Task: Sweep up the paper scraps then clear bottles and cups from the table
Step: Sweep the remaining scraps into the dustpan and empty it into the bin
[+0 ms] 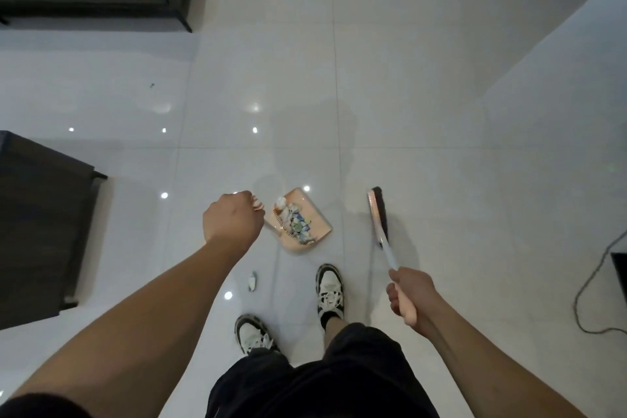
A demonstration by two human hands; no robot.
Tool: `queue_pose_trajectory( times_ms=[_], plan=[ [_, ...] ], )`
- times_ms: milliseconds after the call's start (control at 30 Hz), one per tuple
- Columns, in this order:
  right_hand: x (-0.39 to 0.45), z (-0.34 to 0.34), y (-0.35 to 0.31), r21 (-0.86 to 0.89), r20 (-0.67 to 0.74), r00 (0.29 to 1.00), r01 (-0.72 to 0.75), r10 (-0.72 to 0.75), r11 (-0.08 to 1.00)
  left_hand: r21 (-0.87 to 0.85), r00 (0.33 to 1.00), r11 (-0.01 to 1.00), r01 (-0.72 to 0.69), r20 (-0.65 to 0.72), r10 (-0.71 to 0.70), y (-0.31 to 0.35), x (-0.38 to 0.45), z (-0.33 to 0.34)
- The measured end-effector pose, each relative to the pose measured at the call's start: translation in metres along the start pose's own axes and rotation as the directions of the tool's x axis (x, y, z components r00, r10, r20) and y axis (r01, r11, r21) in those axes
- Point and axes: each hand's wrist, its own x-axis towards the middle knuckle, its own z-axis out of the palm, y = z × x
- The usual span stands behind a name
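Over floor tiles, L grip [234, 219] clutches dustpan [298, 220] handle, R grip [409, 295] broom [380, 217].

Glossy white tile floor [390, 95]. On it: one paper scrap [252, 281] just beside the left shoe [252, 336], right shoe [330, 292] next to it, grey cable [592, 276] at right edge, dark furniture [37, 231] along left edge.
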Motion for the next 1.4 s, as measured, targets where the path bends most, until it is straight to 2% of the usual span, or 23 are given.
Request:
queue_pose_trajectory(
  times_ms=[267,433,567,767,867,967,1100,1200,1267,1400],
  plan=[
    [-0.023,0.003,-0.027,0.127,0.286,0.958,-0.071,0.032,0.989,-0.04,1.0,0.999,0.029,-0.005,-0.029,0.0,0.005,0.0],
    [-0.02,0.017,-0.035,-0.099,0.199,0.971,0.152,-0.131,0.983,-0.025,0.999,0.999,0.036,0.011,-0.036,0.004,0.006,-0.001],
    [0.001,0.03,-0.063,-0.197,0.129,0.969,0.234,-0.212,0.952,-0.036,0.998,0.998,0.06,0.039,-0.058,-0.003,0.003,-0.005],
    [0.04,0.055,-0.127,-0.318,0.15,0.955,0.29,-0.255,0.903,-0.06,0.98,0.978,0.2,-0.012,-0.201,-0.033,-0.015,-0.006],
    [0.057,0.077,-0.149,-0.378,0.199,0.941,0.332,-0.274,0.864,-0.13,0.941,0.934,0.333,-0.012,-0.337,-0.047,-0.015,-0.006],
    [0.07,0.097,-0.156,-0.493,0.234,0.94,0.335,-0.248,0.803,-0.16,0.903,0.891,0.426,0.008,-0.43,-0.059,-0.013,-0.002],
    [0.066,0.11,-0.13,-0.682,0.273,0.952,0.291,-0.135,0.671,-0.141,0.905,0.897,0.42,-0.005,-0.424,-0.062,-0.004,-0.002],
    [0.039,0.105,-0.094,-0.751,0.309,0.95,0.265,-0.033,0.604,-0.153,0.919,0.909,0.388,-0.01,-0.394,-0.056,0.007,-0.007],
    [0.02,0.097,-0.081,-0.728,0.327,0.945,0.249,0.004,0.639,-0.153,0.928,0.917,0.368,-0.009,-0.374,-0.05,0.012,-0.009],
    [-0.013,0.072,-0.077,-0.601,0.32,0.947,0.188,0.019,0.777,-0.168,0.938,0.925,0.34,-0.014,-0.347,-0.043,0.013,-0.012]
  ],
)
